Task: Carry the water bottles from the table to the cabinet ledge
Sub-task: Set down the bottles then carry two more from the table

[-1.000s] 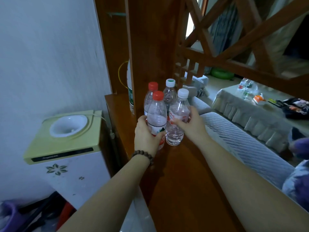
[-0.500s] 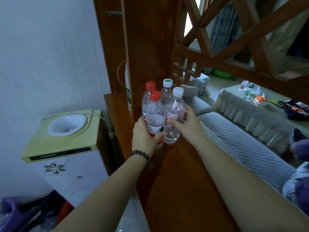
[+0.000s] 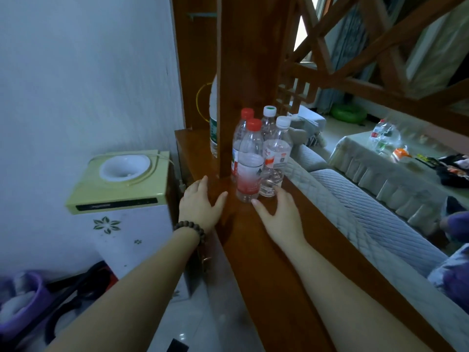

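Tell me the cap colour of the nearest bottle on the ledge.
Red, on the nearest bottle; head view.

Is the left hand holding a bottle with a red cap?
No, the left hand lies open on the wooden ledge, apart from the red-capped bottle standing beside it.

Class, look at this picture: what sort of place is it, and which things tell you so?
Probably a home living room: a quilted sofa, a cloth-covered table with clutter, and a water dispenser beside a wooden cabinet ledge.

A home living room: quilted sofa (image 3: 360, 224), water dispenser (image 3: 121, 179), skirted table (image 3: 380, 168).
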A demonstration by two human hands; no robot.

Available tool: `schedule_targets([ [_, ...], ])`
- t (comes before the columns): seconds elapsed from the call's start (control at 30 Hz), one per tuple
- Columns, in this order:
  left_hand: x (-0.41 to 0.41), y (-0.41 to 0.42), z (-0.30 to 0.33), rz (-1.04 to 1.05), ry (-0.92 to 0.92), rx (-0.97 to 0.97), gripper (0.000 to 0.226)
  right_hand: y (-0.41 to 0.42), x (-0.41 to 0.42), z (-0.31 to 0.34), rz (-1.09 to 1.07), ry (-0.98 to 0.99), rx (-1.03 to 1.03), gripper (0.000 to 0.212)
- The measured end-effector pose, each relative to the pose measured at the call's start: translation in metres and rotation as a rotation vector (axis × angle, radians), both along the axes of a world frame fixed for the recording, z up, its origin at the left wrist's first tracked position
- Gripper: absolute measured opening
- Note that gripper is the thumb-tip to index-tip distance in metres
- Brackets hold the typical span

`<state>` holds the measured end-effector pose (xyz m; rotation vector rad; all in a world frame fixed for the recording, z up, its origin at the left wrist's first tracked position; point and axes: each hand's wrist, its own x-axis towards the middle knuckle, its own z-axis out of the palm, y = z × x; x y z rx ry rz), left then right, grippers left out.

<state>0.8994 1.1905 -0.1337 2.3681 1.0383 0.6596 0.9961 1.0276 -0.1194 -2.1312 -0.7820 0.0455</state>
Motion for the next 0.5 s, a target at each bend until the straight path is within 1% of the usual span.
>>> schedule_targets([
  [0.13,-0.047,0.009,-0.012,0.101,0.036,-0.005,0.073,0.025,-0.037,-0.006,0.176,-0.061,-0.037,0.067],
  [0.27,-0.115,0.024,-0.024,0.226,0.122,0.035,0.072,0.063,-0.076,-0.01,0.365,-0.059,-0.112,0.066],
  [0.33,-0.154,0.03,-0.03,0.31,0.161,0.023,0.072,0.087,-0.103,-0.013,0.46,-0.06,-0.158,0.065],
  [0.5,-0.265,0.038,-0.041,0.564,0.182,-0.01,0.069,0.147,-0.194,-0.027,0.678,-0.108,-0.229,0.064],
])
